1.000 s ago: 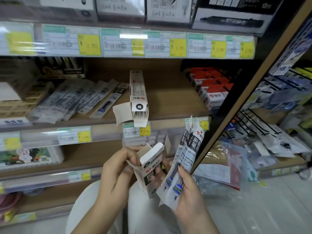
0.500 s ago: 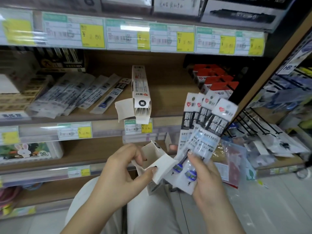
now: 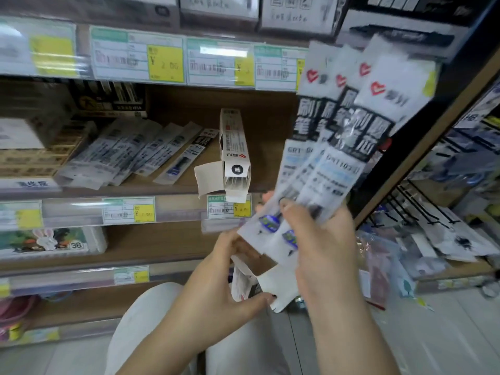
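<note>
My right hand [image 3: 322, 247] grips the lower ends of several long refill packets [image 3: 341, 147], fanned upward in front of the shelf; they are white and black with red heart logos. My left hand [image 3: 224, 280] holds a small white carton [image 3: 259, 282] with its end flap open, just below and left of the packets. The carton's body is mostly hidden behind both hands.
On the middle wooden shelf [image 3: 270, 136] lies another long white carton [image 3: 234, 155] with its flap open, and loose refill packets [image 3: 140, 152] to its left. Price labels [image 3: 165, 63] line the shelf edges. Hooks with hanging packs [image 3: 433, 212] stand at the right.
My right hand has lifted the fan of packets higher, up in front of the shelf. My left hand stays low with the opened carton.
</note>
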`<act>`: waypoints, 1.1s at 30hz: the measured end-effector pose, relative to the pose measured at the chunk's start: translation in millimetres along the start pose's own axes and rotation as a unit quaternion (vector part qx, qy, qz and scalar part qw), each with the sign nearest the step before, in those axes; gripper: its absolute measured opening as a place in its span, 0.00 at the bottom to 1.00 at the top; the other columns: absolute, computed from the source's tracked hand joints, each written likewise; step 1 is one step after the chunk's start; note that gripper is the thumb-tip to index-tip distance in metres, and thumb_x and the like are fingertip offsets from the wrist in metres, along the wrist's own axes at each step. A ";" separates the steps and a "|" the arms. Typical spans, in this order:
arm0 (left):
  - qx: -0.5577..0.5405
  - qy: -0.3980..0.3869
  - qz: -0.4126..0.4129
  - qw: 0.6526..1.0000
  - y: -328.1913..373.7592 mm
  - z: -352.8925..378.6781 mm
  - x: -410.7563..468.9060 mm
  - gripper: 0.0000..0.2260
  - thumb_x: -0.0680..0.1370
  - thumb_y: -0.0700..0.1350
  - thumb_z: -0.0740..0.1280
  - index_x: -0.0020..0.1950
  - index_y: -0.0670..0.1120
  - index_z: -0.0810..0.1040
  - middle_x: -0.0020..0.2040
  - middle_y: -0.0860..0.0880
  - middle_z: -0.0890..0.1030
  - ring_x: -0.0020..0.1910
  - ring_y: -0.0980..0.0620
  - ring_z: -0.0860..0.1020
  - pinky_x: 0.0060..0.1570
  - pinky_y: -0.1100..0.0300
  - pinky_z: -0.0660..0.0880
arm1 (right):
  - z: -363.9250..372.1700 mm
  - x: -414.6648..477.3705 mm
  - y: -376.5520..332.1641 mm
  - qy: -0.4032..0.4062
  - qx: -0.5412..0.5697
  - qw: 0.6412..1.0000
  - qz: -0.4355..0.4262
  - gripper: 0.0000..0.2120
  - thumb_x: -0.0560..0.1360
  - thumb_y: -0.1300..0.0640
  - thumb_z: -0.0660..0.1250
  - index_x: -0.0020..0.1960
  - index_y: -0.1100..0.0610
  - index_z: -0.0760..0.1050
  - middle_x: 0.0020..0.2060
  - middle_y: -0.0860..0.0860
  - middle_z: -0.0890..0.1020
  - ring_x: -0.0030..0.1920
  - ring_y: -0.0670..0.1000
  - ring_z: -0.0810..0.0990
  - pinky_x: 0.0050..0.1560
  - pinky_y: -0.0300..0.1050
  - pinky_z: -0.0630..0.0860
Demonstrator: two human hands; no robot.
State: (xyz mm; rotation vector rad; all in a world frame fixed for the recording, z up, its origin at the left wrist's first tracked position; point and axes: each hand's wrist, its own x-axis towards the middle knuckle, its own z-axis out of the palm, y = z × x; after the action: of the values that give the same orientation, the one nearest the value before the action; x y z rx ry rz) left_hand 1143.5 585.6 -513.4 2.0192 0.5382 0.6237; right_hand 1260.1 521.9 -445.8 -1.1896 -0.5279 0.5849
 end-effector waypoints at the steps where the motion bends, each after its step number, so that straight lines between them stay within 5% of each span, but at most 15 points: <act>1: -0.010 0.003 0.001 1.000 0.2 0.9 -0.9 0.39 0.65 0.45 0.77 0.60 0.74 0.57 0.58 0.74 0.69 0.56 0.72 0.72 0.48 0.78 0.68 | 2.1 -1.5 5.9 0.010 0.005 1.000 0.015 0.09 0.68 0.65 0.67 0.43 0.52 0.79 0.37 0.51 0.86 0.38 0.51 0.85 0.37 0.47 0.81; 5: -0.051 0.005 -0.007 0.999 -3.9 4.6 -2.8 0.42 0.63 0.52 0.76 0.70 0.65 0.56 0.62 0.79 0.63 0.60 0.75 0.68 0.52 0.77 0.69 | 7.7 -7.0 24.1 0.012 0.044 0.996 0.075 0.12 0.68 0.66 0.65 0.45 0.52 0.81 0.38 0.54 0.85 0.39 0.54 0.85 0.37 0.49 0.81; 8: -0.078 0.018 -0.032 0.996 -8.8 5.6 -4.4 0.42 0.62 0.56 0.75 0.65 0.77 0.51 0.63 0.74 0.69 0.61 0.68 0.72 0.57 0.63 0.74 | 5.3 -7.0 28.7 0.011 0.060 0.994 0.094 0.16 0.64 0.63 0.64 0.50 0.55 0.78 0.39 0.55 0.85 0.40 0.55 0.85 0.38 0.50 0.81; 12: -0.009 0.028 -0.024 0.999 -8.4 3.4 -6.8 0.47 0.63 0.51 0.78 0.66 0.74 0.48 0.58 0.78 0.68 0.57 0.75 0.70 0.49 0.80 0.66 | 2.8 -5.8 27.6 0.030 -0.018 0.998 0.054 0.16 0.66 0.61 0.64 0.52 0.51 0.78 0.46 0.54 0.85 0.47 0.55 0.85 0.51 0.60 0.79; 16: 0.022 0.029 -0.008 0.999 -14.5 3.3 -8.4 0.51 0.66 0.49 0.78 0.71 0.67 0.41 0.53 0.69 0.74 0.53 0.70 0.74 0.43 0.76 0.69 | 2.6 -5.2 21.8 0.069 -0.123 0.989 -0.050 0.16 0.67 0.59 0.64 0.52 0.47 0.77 0.51 0.48 0.84 0.52 0.47 0.83 0.55 0.56 0.79; 19: 0.021 0.046 -0.013 0.999 -14.1 2.6 -8.3 0.51 0.66 0.50 0.77 0.68 0.70 0.38 0.53 0.70 0.73 0.51 0.70 0.74 0.41 0.75 0.70 | -0.9 -8.8 12.6 0.078 -0.072 0.994 -0.031 0.16 0.65 0.59 0.66 0.45 0.39 0.79 0.45 0.44 0.85 0.46 0.46 0.84 0.48 0.53 0.81; 24: 0.008 0.047 -0.010 0.999 -15.1 4.3 -4.6 0.51 0.65 0.50 0.78 0.67 0.70 0.40 0.53 0.73 0.72 0.48 0.71 0.76 0.42 0.78 0.69 | -3.0 -13.3 -4.8 -0.098 -0.012 0.981 0.169 0.13 0.73 0.73 0.61 0.41 0.58 0.79 0.32 0.55 0.84 0.31 0.51 0.83 0.31 0.47 0.81; 29: 0.024 0.056 -0.001 0.998 -17.5 4.5 -5.8 0.45 0.64 0.57 0.72 0.72 0.65 0.46 0.57 0.74 0.71 0.51 0.72 0.75 0.46 0.78 0.69 | -0.9 -9.2 2.1 -0.079 -0.064 0.986 0.128 0.19 0.75 0.72 0.60 0.38 0.52 0.81 0.33 0.53 0.84 0.35 0.52 0.83 0.36 0.55 0.81; 33: 0.027 0.052 0.002 0.998 -18.5 2.8 -7.6 0.46 0.63 0.57 0.74 0.72 0.67 0.48 0.53 0.73 0.73 0.51 0.74 0.73 0.46 0.80 0.67 | 1.9 -5.1 13.5 0.028 -0.012 0.998 0.047 0.18 0.72 0.67 0.65 0.39 0.44 0.81 0.35 0.48 0.85 0.37 0.48 0.84 0.38 0.48 0.80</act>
State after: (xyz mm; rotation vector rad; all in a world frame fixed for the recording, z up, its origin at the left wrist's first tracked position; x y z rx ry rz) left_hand 1137.0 588.0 -532.4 2.0466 0.6180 0.7266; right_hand 1253.1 523.4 -458.5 -1.2555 -0.4332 0.6252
